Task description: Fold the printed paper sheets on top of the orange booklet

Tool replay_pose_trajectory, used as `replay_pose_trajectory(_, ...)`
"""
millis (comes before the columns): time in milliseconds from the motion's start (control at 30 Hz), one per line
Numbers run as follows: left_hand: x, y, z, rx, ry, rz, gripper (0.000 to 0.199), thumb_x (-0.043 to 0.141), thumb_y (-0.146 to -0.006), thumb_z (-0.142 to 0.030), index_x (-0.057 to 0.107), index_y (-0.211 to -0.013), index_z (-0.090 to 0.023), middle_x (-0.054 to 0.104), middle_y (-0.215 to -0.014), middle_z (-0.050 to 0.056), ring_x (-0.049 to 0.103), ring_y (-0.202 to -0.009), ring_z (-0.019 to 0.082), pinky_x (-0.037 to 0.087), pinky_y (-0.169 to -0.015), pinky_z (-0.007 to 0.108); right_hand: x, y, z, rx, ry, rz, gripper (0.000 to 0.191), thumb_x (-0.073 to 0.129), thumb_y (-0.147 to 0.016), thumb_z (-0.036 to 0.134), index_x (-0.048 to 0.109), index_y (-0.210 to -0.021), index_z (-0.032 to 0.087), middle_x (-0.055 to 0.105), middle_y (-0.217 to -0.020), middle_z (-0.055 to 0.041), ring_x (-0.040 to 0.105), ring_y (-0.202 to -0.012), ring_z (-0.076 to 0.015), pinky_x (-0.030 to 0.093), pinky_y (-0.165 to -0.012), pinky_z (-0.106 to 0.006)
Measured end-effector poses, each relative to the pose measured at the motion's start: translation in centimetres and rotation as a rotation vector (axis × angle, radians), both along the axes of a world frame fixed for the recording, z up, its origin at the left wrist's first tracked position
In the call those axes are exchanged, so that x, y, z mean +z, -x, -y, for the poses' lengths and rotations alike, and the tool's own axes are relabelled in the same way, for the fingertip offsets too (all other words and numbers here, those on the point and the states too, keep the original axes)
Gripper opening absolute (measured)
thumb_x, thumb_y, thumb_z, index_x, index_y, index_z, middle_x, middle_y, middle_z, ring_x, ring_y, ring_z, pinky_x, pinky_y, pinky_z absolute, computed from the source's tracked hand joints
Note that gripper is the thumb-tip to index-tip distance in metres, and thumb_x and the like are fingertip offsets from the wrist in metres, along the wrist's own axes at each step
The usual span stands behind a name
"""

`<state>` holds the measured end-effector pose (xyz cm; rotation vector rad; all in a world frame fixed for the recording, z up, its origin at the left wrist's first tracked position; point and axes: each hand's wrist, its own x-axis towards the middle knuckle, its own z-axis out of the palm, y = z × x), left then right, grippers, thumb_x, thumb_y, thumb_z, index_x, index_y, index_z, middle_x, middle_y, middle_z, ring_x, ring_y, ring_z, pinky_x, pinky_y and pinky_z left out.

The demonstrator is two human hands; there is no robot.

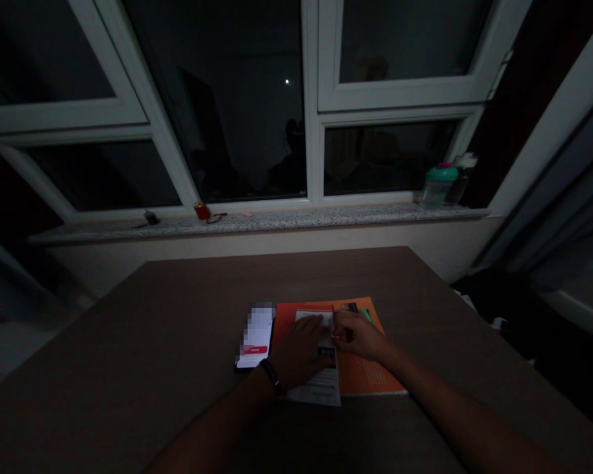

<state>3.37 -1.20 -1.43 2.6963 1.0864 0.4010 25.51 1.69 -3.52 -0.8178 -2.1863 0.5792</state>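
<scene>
A white printed leaflet (319,388) lies across an orange booklet (368,372), its near end running past the booklet's edge onto the table. The person's left hand (299,352) rests flat on the leaflet, fingers stretched out and gripping nothing. The right hand (358,336) sits just beside it at the leaflet's right edge, fingers drawn together and bent downward; from here I cannot tell whether they are pinching the paper or something thin. A black wristband (271,376) circles the left wrist. A smartphone (255,336) lies just left of the booklet, near the left hand, its lit screen blurred out. All of this sits on a brown table (178,342). Beyond it, a speckled stone windowsill (286,220) holds a red object (202,210), a small dark object (151,217) and a clear bottle with a teal lid (437,187), beneath dark window panes (237,131)
</scene>
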Motion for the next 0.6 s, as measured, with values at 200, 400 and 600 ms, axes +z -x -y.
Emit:
replay_pose_trajectory(200, 0.5, -0.1, 0.2, 0.004, -0.007, 0.032, 0.057, 0.071, -0.083, -0.04, 0.047, -0.132, -0.022, 0.046, -0.14, 0.012, 0.041, -0.131, 0.03, 0.036, -0.108, 0.048, -0.5, -0.1, -0.9, -0.16, -0.029, -0.015, 0.019, 0.061, -0.075, 0.006, 0.05, -0.07, 0.021, 0.055, -0.074, 0.0001, 0.052, -0.074, -0.0168, 0.039, -0.066, -0.025)
replay_pose_trajectory(400, 0.3, -0.1, 0.2, 0.021, -0.013, 0.01, 0.055, 0.069, -0.084, -0.04, 0.048, -0.131, -0.022, 0.045, -0.139, 0.012, 0.042, -0.129, 0.032, 0.037, -0.106, 0.049, -1.0, -0.3, -1.5, -0.19, -0.023, -0.02, 0.021, 0.063, -0.074, 0.007, 0.048, -0.069, 0.021, 0.056, -0.073, 0.0006, 0.053, -0.073, -0.0166, 0.039, -0.066, -0.025)
replay_pose_trajectory(600, 0.6, -0.2, 0.1, 0.012, -0.005, 0.011, 0.054, 0.071, -0.083, -0.039, 0.048, -0.129, -0.023, 0.048, -0.135, 0.011, 0.045, -0.126, 0.03, 0.038, -0.104, 0.047, -0.5, -0.2, 0.0, 0.0, 0.038, -0.003, 0.018, 0.065, -0.073, 0.008, 0.052, -0.071, 0.021, 0.055, -0.073, 0.0019, 0.053, -0.067, -0.0142, 0.039, -0.061, -0.023)
